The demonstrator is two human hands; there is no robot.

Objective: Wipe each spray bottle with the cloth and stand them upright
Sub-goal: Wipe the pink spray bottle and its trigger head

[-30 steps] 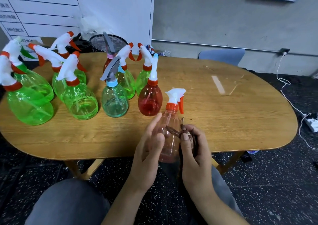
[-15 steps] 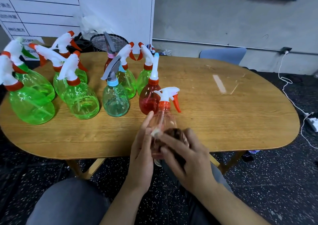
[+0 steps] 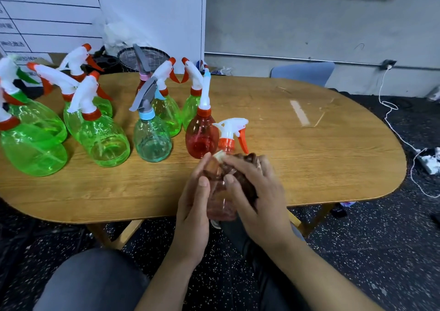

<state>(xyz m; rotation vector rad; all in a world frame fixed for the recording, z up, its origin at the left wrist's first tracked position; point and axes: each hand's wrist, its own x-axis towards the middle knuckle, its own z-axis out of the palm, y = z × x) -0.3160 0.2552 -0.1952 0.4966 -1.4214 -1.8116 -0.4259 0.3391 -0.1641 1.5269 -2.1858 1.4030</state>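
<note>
A pale pink spray bottle (image 3: 222,203) with a white and orange trigger head is held upright at the table's near edge. My left hand (image 3: 194,206) grips its left side, thumb on the front. My right hand (image 3: 258,196) presses a dark brown cloth (image 3: 245,177) against the bottle's upper body. Behind stand a red bottle (image 3: 202,137), a teal bottle (image 3: 152,141) with a grey trigger, and several green bottles (image 3: 102,137), all upright on the oval wooden table (image 3: 309,158).
A blue chair back (image 3: 302,72) stands behind the table. A wire basket (image 3: 142,57) sits at the back. A white cable and power strip (image 3: 428,160) lie on the dark speckled floor at right. My knees are below the table edge.
My right hand has moved with the cloth from the bottle's right side onto its front and upper body. The bottle has turned, its trigger now pointing right, and sits slightly higher.
</note>
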